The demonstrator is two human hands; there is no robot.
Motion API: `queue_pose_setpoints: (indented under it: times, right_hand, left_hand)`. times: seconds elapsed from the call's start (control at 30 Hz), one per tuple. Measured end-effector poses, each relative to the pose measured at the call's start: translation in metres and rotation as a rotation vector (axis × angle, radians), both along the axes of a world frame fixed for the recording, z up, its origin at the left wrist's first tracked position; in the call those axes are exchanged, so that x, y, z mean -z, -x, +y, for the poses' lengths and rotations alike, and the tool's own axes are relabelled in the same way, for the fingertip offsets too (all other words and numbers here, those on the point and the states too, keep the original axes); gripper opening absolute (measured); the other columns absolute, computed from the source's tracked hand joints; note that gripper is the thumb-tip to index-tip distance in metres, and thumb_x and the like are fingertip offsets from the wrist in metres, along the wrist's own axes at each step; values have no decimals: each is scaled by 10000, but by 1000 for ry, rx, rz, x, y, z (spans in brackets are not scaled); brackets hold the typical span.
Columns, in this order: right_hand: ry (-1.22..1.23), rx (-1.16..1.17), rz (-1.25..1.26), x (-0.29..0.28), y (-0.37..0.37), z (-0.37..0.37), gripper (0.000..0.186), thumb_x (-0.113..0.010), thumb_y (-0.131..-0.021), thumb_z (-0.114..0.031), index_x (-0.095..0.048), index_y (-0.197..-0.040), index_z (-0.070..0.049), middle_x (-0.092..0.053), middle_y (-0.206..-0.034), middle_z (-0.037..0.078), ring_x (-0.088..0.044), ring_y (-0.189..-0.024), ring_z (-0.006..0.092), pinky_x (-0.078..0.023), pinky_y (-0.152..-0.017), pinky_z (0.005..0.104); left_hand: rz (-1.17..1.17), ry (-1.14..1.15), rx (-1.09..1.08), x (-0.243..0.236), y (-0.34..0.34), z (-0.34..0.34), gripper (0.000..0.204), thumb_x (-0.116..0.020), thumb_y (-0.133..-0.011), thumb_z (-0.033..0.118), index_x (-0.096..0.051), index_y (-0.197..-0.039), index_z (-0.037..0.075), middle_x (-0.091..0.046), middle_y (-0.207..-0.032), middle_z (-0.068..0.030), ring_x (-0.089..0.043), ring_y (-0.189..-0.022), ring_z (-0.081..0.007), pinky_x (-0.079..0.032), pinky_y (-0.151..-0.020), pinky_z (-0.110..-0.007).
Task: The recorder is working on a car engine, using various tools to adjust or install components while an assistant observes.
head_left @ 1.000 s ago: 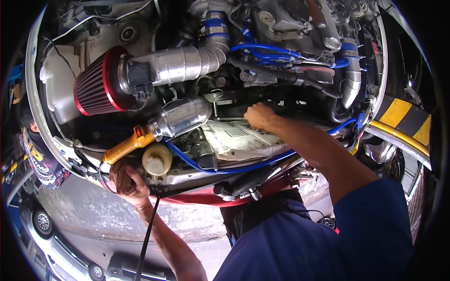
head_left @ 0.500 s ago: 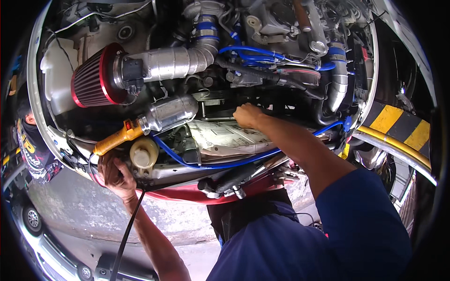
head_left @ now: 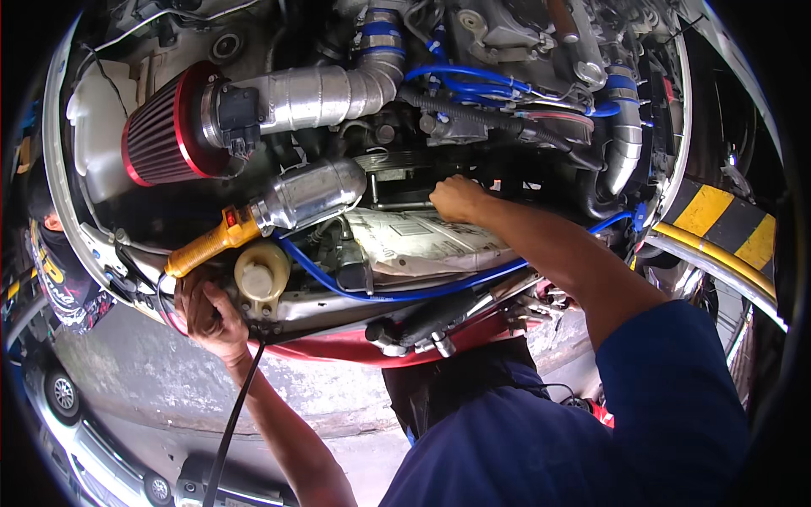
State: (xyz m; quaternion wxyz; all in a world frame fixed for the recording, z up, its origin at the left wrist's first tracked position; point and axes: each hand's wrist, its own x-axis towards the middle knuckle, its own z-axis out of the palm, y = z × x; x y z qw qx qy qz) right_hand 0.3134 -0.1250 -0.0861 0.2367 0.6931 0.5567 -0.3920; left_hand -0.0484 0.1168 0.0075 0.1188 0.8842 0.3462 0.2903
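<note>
My right hand (head_left: 456, 199) is closed round the handle of a metal wrench (head_left: 400, 204) deep in the front of the engine bay, just above a sheet of printed paper (head_left: 416, 241). A yellow-handled work lamp (head_left: 211, 246) with a metal head lies diagonally over the bay. My left hand (head_left: 211, 319) is curled at the front edge, just below the lamp's handle end; what its fingers grip is hidden. Beside it sit a cream reservoir (head_left: 260, 272) and a black cable (head_left: 228, 435). A blue hose (head_left: 329, 283) curves along the front.
A red-rimmed cone filter (head_left: 165, 127), silver intake pipes (head_left: 321, 100) and a white tank (head_left: 97, 135) fill the bay. Another person (head_left: 63, 275) is at the far left. A striped yellow-black post base (head_left: 722, 220) stands right. A car (head_left: 63, 397) shows lower left.
The whole view has shifted slightly. Both hands keep nearly the same places and grips on the car and wrench, with no clear movement relative to the engine.
</note>
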Motion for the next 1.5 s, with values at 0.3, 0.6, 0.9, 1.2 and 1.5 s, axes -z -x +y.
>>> queue_pose_setpoints:
  times: [0.3, 0.6, 0.9, 1.2, 1.5]
  right_hand:
    - [-31, -47, 2, 16, 4, -13, 235, -632, -770, -82, -780, -942, -22, -742, -990, 216, -732, -951, 370, -585, -852, 461]
    - [-47, 1, 24, 20, -2, -21, 240, -629, -780, -87, -772, -946, 10, -740, -1002, 218, -724, -970, 376, -575, -889, 458]
    - [-123, -51, 22, 16, -8, -17, 221, -608, -757, -86, -772, -871, 9, -734, -923, 243, -732, -888, 386, -586, -819, 465]
    - [-104, -38, 32, 20, -5, -18, 224, -613, -749, -98, -770, -865, 12, -736, -915, 234, -733, -877, 383, -587, -808, 460]
    - [-111, -30, 23, 20, -6, -17, 221, -624, -736, -89, -770, -868, 11, -736, -915, 234, -734, -879, 379, -589, -804, 457]
  left_hand:
    - [23, 77, 24, 7, 11, 4, 269, -496, -997, 94, -695, -899, -59, -725, -1013, -184, -661, -1042, -371, -459, -996, -483]
    - [33, 20, 2, 7, 8, 1, 256, -517, -1001, 92, -697, -899, -59, -728, -1026, -166, -656, -1069, -362, -455, -995, -467]
    - [30, 23, -24, 11, 12, 2, 266, -518, -1005, 119, -704, -950, -62, -725, -1082, -172, -638, -1112, -372, -448, -1016, -457]
    - [36, 31, -21, 10, 14, 2, 270, -516, -1009, 121, -702, -946, -64, -726, -1066, -174, -642, -1116, -367, -446, -1011, -452]
    - [45, 54, -40, 11, 14, 0, 273, -519, -1008, 129, -706, -992, -70, -727, -1096, -169, -634, -1133, -374, -433, -1040, -454]
